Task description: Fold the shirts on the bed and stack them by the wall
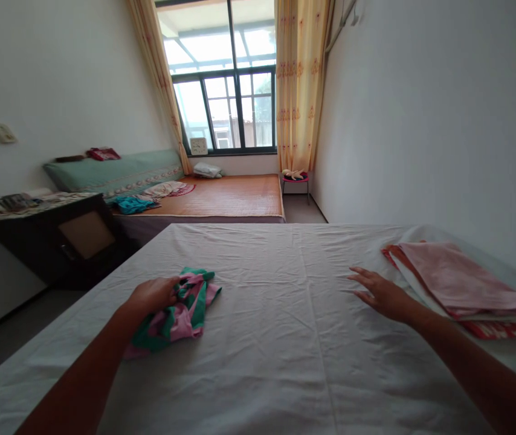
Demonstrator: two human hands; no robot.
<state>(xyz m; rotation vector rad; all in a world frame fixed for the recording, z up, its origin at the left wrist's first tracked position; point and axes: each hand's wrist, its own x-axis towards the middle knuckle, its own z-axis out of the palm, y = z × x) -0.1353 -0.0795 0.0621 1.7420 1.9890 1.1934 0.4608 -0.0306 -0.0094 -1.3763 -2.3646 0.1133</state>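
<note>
No writing or label can be read anywhere in the room; the small white clock [198,145] on the window sill is too blurred to make out.

One crumpled cloth [180,311], striped green and pink, lies on the white sheet of the bed [276,338], left of centre. The left hand [153,295] rests on its near-left edge with the fingers [174,290] curled into the fabric, gripping a fold.

The right hand [382,295] lies flat on the sheet, its fingers stretched out and slightly spread, holding nothing. Just beside it to the right sits one stack of folded cloths [461,287], pink on top with white and red layers beneath; the exact number in the stack cannot be told.

Beyond stands a second bed [222,196] with a woven mat, and two yellow curtains [298,84] frame the window.
</note>
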